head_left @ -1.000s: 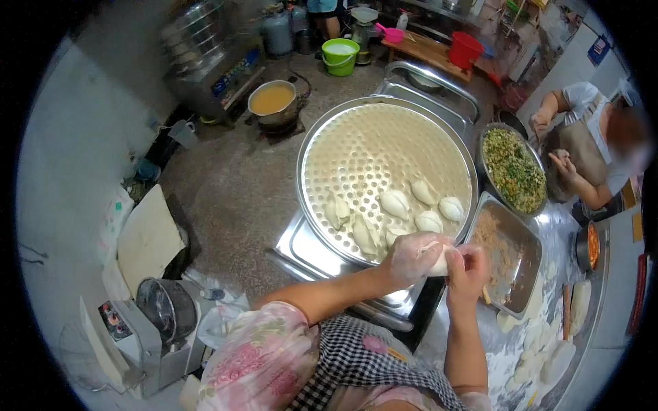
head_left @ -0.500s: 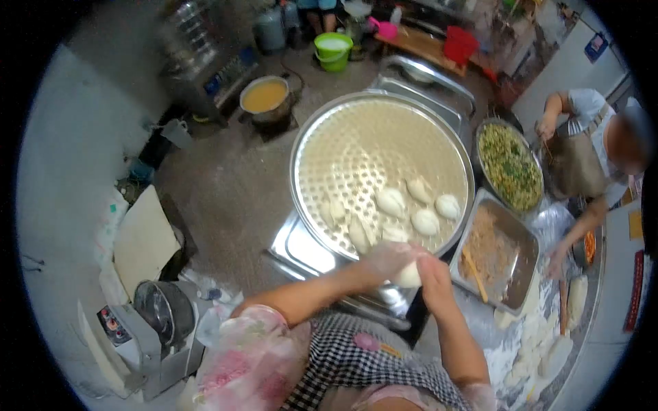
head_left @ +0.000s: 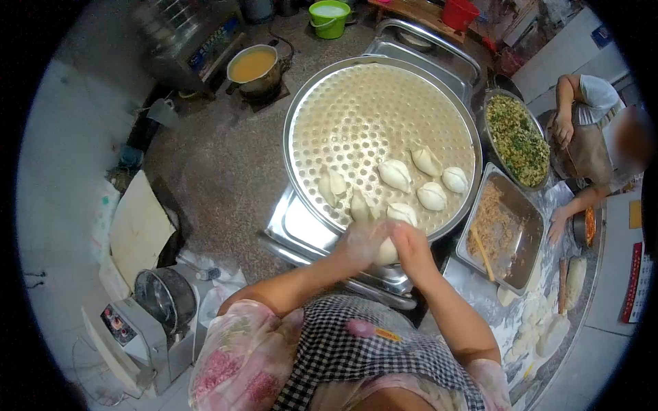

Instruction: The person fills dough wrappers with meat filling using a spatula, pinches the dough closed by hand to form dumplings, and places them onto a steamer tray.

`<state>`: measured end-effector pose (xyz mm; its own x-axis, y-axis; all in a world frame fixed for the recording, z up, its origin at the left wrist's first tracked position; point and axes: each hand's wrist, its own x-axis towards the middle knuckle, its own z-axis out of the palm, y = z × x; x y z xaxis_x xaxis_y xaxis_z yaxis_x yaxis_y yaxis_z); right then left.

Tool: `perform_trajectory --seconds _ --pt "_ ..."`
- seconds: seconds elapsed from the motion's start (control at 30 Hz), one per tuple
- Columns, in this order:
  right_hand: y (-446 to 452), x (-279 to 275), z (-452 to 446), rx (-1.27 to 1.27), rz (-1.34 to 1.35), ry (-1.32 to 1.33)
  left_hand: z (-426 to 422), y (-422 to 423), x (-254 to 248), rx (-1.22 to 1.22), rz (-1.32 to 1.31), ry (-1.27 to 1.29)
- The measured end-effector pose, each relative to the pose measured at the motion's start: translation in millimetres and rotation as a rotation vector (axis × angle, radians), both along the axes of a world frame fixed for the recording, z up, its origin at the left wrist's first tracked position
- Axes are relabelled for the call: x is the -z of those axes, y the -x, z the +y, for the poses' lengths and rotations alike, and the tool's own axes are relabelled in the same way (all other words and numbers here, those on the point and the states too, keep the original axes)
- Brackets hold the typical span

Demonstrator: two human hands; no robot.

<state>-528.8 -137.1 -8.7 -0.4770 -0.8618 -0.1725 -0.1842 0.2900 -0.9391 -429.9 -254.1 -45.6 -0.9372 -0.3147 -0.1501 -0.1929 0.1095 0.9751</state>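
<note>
My left hand (head_left: 362, 245), smeared a little by motion, and my right hand (head_left: 410, 248) close round a pale filled bun (head_left: 386, 253). The bun is partly hidden between the palms. Both hands are at the near rim of a large round perforated steamer tray (head_left: 356, 127). On that tray lie several pleated white buns, among them one (head_left: 395, 175) near the middle, one (head_left: 432, 196) to the right and one (head_left: 401, 214) just beyond my fingers. To the right stands a steel pan of minced filling (head_left: 497, 212) with a wooden spatula (head_left: 481, 252) in it.
A bowl of chopped green filling (head_left: 517, 137) stands beyond the pan. At right, a co-worker's hand (head_left: 558, 225) rests by the floured table (head_left: 510, 318), where dough pieces lie. A dough mixer (head_left: 164, 308) is at lower left; a pot of yellow liquid (head_left: 253, 68) is farther back.
My hands have shifted slightly left with the bun between them, and the view has tilted downward. The co-worker's upper hand has come down a little.
</note>
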Motion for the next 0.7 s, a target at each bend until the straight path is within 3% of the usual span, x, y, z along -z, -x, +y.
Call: perform_trajectory --seconds 0.1,0.13,0.17,0.23,0.27,0.3,0.37,0.43,0.57,0.7 --pt "10.0 2.5 -30.9 0.085 0.012 0.009 -42.1 18.7 12.9 0.063 0.146 0.375" --pt "15.4 4.5 -44.1 0.101 0.089 0.068 -58.7 26.9 -3.6 0.003 0.353 0.319" --pt "20.9 7.3 -57.5 0.117 0.165 0.126 -83.6 33.5 -16.8 0.081 0.089 0.382" --pt "31.5 16.3 -86.4 0.161 0.232 0.174 -128.0 48.9 -5.9 -0.175 0.089 0.069" --pt "35.6 21.1 -95.5 0.182 0.267 0.197 -145.2 50.7 -27.6 -0.264 -0.024 0.09" --pt "38.4 26.0 -100.1 0.135 0.445 0.12 -168.2 57.7 1.7 -0.288 0.071 0.112" --pt "42.1 31.3 -109.0 0.036 0.798 -0.036 -180.5 54.7 -2.0 -0.148 -0.004 0.279" --pt "39.1 27.2 -108.8 0.038 0.728 -0.202 -188.3 53.9 3.1 -0.013 0.034 0.433" --pt "39.0 28.5 -117.5 -0.003 0.522 -0.527 -191.4 65.2 22.2 0.222 0.151 0.475" --pt "40.7 56.2 -128.5 0.019 0.451 -0.544 -195.6 83.3 44.3 0.274 0.111 0.553"
